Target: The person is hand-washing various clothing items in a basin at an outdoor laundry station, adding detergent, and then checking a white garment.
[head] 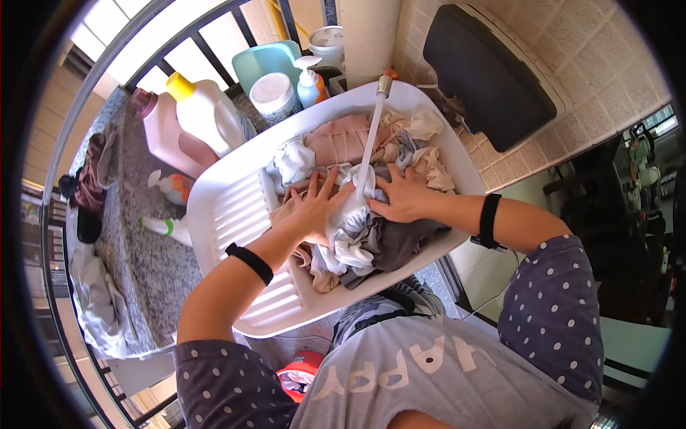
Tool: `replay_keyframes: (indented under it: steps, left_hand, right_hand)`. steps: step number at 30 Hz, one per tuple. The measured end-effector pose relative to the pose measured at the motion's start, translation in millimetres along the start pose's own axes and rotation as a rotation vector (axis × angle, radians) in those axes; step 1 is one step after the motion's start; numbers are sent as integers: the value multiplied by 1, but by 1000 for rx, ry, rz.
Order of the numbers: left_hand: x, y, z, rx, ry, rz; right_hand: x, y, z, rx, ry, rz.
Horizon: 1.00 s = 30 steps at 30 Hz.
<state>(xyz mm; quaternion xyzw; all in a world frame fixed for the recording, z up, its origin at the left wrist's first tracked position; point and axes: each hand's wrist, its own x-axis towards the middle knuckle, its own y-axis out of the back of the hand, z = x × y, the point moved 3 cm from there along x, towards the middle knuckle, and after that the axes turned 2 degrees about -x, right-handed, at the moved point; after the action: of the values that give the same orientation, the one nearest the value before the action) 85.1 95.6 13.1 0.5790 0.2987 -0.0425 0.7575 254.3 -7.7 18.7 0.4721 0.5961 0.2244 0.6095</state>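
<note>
A white laundry sink (423,96) with a ribbed washboard side (241,204) is heaped with clothes. My left hand (316,206) lies spread on brown and white cloth near the washboard. On the other side of the water stream, my right hand (402,195) rests fingers apart on the pile. Water (371,142) runs from the faucet (384,84) between both hands onto a white garment (351,249). A pink garment (335,140) lies toward the back, cream cloth (434,166) at the right, and dark grey cloth (404,244) in front of my right hand.
Left of the sink, a granite counter (155,268) carries a pink bottle (169,131), a yellow-capped white bottle (206,110) and spray bottles (174,187). A white tub (273,94) and pump bottle (311,83) stand behind. A red bucket (303,362) holds cloth below. A dark-covered box (487,75) juts from the wall.
</note>
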Motion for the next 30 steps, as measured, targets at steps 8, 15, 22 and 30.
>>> replay_keyframes:
  steps: [8, 15, 22, 30]
  left_hand:
    - [29, -1, -26, -102, 57, 127]
    - [10, 11, -4, -67, 69, 364]
    - [-41, 0, 10, -193, 270, 134]
    - [-86, 13, 44, 48, -1, 216]
  right_hand:
    - [64, 0, -11, 27, -115, 198]
    - [89, 6, -7, 168, 52, 308]
    - [28, 5, -19, 433, 344, 292]
    - [56, 42, 80, 35, -129, 566]
